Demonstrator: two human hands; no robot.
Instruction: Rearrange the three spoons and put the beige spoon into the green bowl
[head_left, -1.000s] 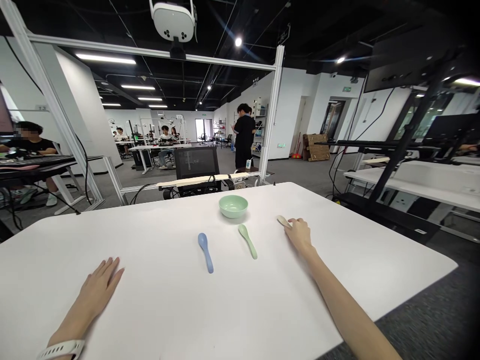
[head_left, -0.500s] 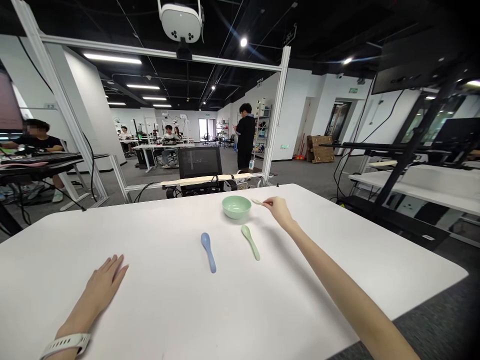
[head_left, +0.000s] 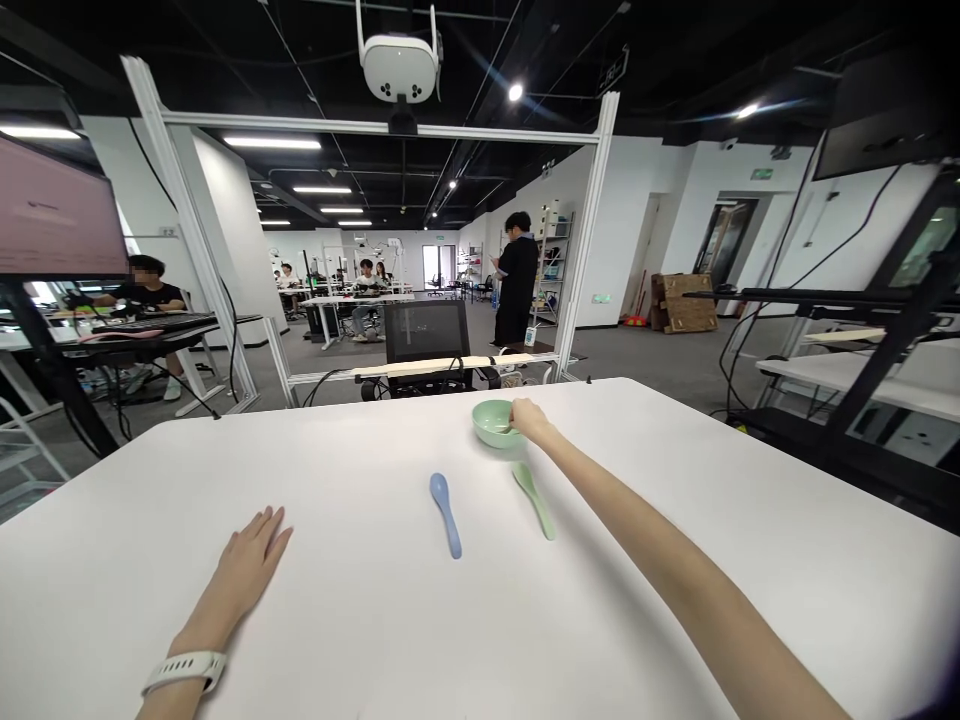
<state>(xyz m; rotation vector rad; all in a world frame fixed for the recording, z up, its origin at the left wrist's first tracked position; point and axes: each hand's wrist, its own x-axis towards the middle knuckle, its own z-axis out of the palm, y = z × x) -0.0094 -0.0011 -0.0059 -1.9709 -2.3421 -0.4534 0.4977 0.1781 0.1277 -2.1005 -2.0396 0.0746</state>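
White table (head_left: pixel 360 600) carries a green bowl (head_left: pixel 487 437) far side right of middle, green spoon (head_left: pixel 536 503) just nearer, blue spoon (head_left: pixel 447 515) to its left, left hand (head_left: pixel 251 562) flat near left; small dark bit (head_left: pixel 589 380) at far edge, too tiny to ID.

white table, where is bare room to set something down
Bare patches on the white table: between the left hand and the blue spoon; in the foreground, between the left hand and right forearm; and right of that forearm. It is crowded around the green bowl, where the right hand is at the rim and the green spoon lies in front.
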